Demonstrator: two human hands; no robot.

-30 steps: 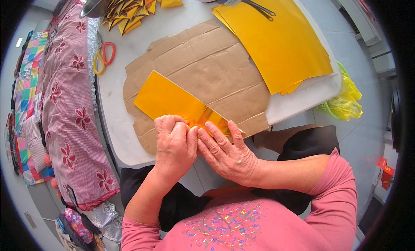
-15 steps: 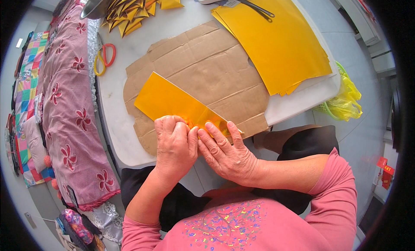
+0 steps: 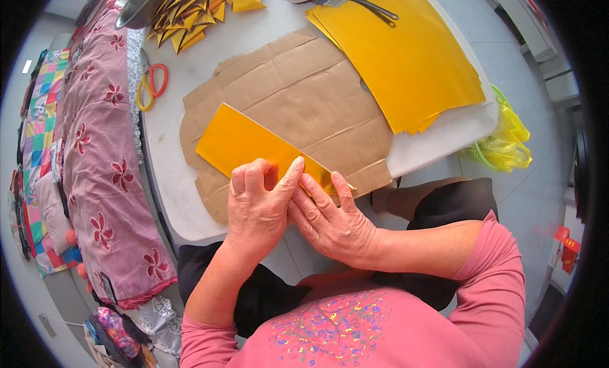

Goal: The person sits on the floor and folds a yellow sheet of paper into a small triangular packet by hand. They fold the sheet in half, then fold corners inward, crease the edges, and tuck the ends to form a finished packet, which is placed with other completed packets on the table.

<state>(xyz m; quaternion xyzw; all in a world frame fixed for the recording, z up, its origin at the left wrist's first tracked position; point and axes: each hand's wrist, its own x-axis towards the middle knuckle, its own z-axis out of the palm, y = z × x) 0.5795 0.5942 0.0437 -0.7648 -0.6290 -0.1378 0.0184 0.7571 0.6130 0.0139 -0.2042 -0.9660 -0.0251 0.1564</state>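
Note:
A folded strip of yellow-orange paper [image 3: 244, 141] lies on a flattened brown cardboard sheet [image 3: 298, 95] on the white table [image 3: 166, 184]. My left hand [image 3: 257, 206] presses down on the near end of the strip, thumb stretched to the right along its edge. My right hand [image 3: 333, 219] lies flat beside it, fingers pinning the strip's right corner. Both hands touch each other over the paper's near end, which they hide.
A stack of yellow-orange sheets [image 3: 406, 57] lies at the back right with a dark tool [image 3: 374, 7] on top. Folded yellow pieces [image 3: 187, 16] pile at the back. Red-handled scissors [image 3: 152, 85] lie at the left edge. A floral pink cloth [image 3: 101, 152] hangs left; a yellow bag [image 3: 504, 139] right.
My hands have stayed pressed on the strip's near end; the left thumb has slid slightly right along the fold. The paper has barely shifted.

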